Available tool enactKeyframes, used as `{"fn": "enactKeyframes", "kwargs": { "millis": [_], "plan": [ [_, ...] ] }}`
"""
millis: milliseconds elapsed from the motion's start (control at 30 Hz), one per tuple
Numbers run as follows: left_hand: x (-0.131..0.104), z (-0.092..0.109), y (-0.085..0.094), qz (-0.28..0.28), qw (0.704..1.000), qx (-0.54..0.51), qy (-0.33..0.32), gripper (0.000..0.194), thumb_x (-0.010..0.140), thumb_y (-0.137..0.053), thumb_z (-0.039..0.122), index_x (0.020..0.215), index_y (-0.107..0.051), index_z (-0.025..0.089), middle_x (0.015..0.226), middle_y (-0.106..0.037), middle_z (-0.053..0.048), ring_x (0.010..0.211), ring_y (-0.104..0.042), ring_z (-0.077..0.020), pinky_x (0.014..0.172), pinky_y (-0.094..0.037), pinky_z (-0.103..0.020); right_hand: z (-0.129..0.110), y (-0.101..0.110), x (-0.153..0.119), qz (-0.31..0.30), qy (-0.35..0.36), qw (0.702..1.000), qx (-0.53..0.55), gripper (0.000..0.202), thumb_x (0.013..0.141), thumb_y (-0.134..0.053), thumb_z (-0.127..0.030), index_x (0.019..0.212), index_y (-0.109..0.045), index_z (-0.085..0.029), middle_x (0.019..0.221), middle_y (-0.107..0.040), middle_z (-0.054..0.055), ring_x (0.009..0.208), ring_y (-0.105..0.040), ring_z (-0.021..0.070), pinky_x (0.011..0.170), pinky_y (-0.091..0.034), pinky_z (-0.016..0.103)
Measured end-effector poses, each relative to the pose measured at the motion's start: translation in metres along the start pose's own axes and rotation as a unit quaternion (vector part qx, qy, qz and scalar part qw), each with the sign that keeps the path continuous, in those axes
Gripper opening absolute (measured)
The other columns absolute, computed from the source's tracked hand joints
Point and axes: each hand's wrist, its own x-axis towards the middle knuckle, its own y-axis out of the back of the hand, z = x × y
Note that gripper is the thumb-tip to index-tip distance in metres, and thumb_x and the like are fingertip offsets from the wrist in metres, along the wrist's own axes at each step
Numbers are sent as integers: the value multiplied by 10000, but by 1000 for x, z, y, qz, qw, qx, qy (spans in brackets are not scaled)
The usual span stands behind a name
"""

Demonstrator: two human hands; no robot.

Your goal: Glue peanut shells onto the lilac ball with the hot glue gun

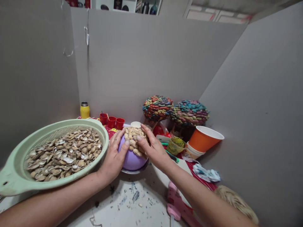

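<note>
I have my left hand (113,159) spread against the purple dome (132,161), fingers wide, and my right hand (155,151) spread over its peanut shells (133,141). The dome sits in a dish (134,172) on the surface (125,192), beside a green colander (14,160). Markings on the shelf's dark box (117,4) are too small to read.

The rounded form (132,161) was purple, its shells (130,137) tan. The colander (105,138) was pale green, the bottle (84,111) yellow, the glue gun (182,209) pink, the paper bucket (201,140) orange outside and white within. Dark blotches (135,196) speckled the white tabletop (129,214).
</note>
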Motion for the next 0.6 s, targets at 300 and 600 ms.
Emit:
{"fn": "enactKeyframes", "kwargs": {
  "millis": [300, 600],
  "plan": [
    [-17, -13, 5, -2, 999, 26, -25, 632, 952, -425, 481, 1512, -225, 266, 1607, -219, -91, 1486, -149, -280, 1207, -79, -551, 26, 5, 3, 32, -63, 995, 75, 732, 893, -370, -701, 1423, -427, -199, 1457, -485, 120, 1370, -401, 278, 1142, -276, 488],
    [-20, -30, 9, -26, 991, 116, -65, 899, 844, -598, 504, 1533, -112, 193, 1598, -170, -186, 1481, -136, -330, 1194, -90, -570, 32, -1, -14, 31, -90, 985, 144, 635, 926, -368, -670, 1392, -487, -254, 1472, -477, 78, 1364, -416, 248, 1119, -328, 482]
  ]
}}
